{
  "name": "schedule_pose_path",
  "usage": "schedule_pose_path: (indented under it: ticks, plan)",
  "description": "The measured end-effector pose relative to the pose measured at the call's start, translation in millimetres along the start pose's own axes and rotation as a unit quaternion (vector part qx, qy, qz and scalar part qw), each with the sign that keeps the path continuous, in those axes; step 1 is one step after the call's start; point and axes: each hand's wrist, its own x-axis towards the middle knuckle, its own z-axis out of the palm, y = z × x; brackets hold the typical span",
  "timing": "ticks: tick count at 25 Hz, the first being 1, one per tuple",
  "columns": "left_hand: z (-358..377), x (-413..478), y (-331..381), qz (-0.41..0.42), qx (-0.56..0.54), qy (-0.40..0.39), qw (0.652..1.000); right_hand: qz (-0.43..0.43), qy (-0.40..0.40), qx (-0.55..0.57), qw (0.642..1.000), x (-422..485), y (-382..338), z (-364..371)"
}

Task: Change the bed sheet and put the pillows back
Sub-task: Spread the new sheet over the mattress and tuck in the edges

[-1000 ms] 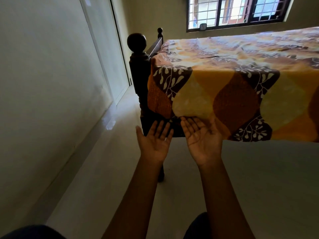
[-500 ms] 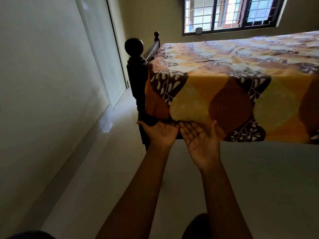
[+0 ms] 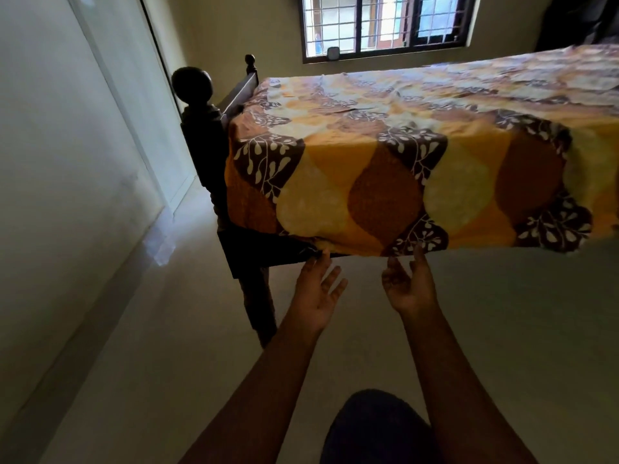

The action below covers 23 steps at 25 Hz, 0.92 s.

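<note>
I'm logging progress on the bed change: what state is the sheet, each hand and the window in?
Bed sheet: spread flat on top, side hanging loose, not tucked.
Left hand: open, fingertips at the sheet's lower edge.
Right hand: open, fingers relaxed, at the hem from below.
Window: barred; open or shut, cannot tell.
Pillows: none in view.

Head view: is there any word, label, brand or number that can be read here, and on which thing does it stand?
No readable text.
The bed sheet shows only a leaf pattern, no letters.
The small object at the window is too small and dark to read.
</note>
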Motion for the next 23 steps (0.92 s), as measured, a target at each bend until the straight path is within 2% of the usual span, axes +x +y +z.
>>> schedule_pose_path:
  ticks: [2,6,12,16,19,20,23]
  plan:
    - [18,10,-10,-0.001,0.049,0.004,0.999,-0.022,-0.007,-0.029,0.999,14,-13,6]
    - [45,21,-17,0.015,0.077,0.000,0.997,-0.044,0.038,-0.134,0.989,34,-16,2]
    - [51,28,-17,0.014,0.135,0.116,0.984,-0.031,0.093,-0.151,0.984,42,-17,-4]
    - [52,10,-11,-0.026,0.109,0.128,0.985,-0.092,0.106,-0.161,0.977,28,-17,2]
    - [48,-14,-14,-0.027,0.040,0.130,0.990,-0.166,0.170,-0.136,0.962,6,-12,-15]
    - [51,-25,-13,-0.023,-0.002,0.106,0.994,-0.165,0.140,-0.110,0.970,-5,-9,-17]
    - [62,-38,2,-0.004,-0.067,0.042,0.997,-0.076,-0.011,0.012,0.997,-23,-3,-5]
